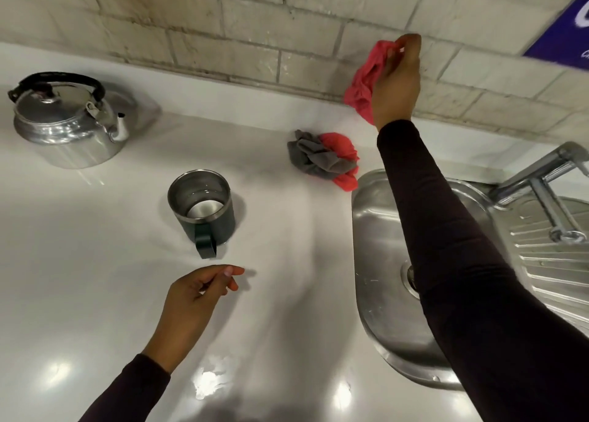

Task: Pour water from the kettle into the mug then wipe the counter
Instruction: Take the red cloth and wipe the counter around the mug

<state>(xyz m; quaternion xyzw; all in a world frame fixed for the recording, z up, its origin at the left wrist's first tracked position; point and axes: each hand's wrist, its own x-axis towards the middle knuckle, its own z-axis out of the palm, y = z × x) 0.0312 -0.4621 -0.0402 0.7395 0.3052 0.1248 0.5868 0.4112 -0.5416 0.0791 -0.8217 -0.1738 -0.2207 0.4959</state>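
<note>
The right hand (396, 80) pinches a red cloth (366, 77) up by the wall, above the table (95, 262). The left hand (194, 300) hovers loosely curled and empty near the mug (204, 211); the kettle (67, 119) stands far left.

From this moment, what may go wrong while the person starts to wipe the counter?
1. The right hand holds the red cloth only by its top, pinched in the fingertips, so it may slip and drop.
2. The mug stands open in the middle of the counter; a wide wiping stroke may knock it over.
3. The bunched grey and red cloths lie at the sink edge and may be pushed in.
</note>
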